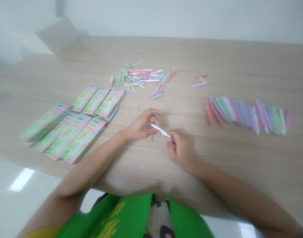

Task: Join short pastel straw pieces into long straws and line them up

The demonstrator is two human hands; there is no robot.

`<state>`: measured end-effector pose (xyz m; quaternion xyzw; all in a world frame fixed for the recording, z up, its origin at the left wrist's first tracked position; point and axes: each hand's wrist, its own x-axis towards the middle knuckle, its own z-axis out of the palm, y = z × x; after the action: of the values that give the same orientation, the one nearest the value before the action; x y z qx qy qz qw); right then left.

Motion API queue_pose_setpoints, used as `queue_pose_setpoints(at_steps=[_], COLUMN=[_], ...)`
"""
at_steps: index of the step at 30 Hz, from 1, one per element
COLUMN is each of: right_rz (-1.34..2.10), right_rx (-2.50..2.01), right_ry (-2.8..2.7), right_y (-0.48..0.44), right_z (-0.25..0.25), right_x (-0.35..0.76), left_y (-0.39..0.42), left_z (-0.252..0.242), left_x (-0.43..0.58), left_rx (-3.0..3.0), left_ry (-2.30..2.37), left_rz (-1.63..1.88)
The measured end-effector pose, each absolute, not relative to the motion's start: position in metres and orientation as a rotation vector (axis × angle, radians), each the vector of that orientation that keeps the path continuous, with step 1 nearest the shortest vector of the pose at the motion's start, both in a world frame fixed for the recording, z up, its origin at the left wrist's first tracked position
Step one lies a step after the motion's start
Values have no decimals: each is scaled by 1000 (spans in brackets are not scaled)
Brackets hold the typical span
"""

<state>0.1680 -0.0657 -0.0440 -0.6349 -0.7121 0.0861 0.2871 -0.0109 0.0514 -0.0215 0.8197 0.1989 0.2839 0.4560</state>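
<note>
Between the thumb and fingers of my right hand [181, 148] is a slim white pen-like stick [160, 130], tilted so its free end points up and left. My left hand [144, 125] is around that free end, index finger stretched out and thumb apart from it; blur hides whether it touches the stick. A tiny greyish piece [152, 137] lies under the left thumb. Beyond my hands on the wooden table [141, 175] are a small blue piece [138, 105] and a loose heap of coloured sticks [146, 77].
Several green and pink boxes [77, 138] lie in two rows at left, a blue stick [113, 114] beside them. A long row of pastel sticks [245, 114] lies at right, with a few loose sticks [201, 80] behind. A pale open box [57, 34] stands at the back left.
</note>
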Motion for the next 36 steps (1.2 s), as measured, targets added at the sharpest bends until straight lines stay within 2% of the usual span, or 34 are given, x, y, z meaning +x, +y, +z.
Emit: queue_pose_setpoints(at_steps=[6,17,26,36], right_rz=[290,765,755,856], right_rx=[-1538,-1464,-1626,-1500], right_ry=[-1795,-1459,-1406,-1250], right_y=[-65,-66,-63,-61], right_z=[-46,-49,-49,-47], right_x=[167,164,159,150], left_y=[50,56,75,61], left_z=[-12,-9,-17,-37], left_x=[-16,-23,-37,-20], left_rx=[1941,2072,1969,1989], left_ry=[427,498,577,512], left_rz=[830,1013,1132,1133])
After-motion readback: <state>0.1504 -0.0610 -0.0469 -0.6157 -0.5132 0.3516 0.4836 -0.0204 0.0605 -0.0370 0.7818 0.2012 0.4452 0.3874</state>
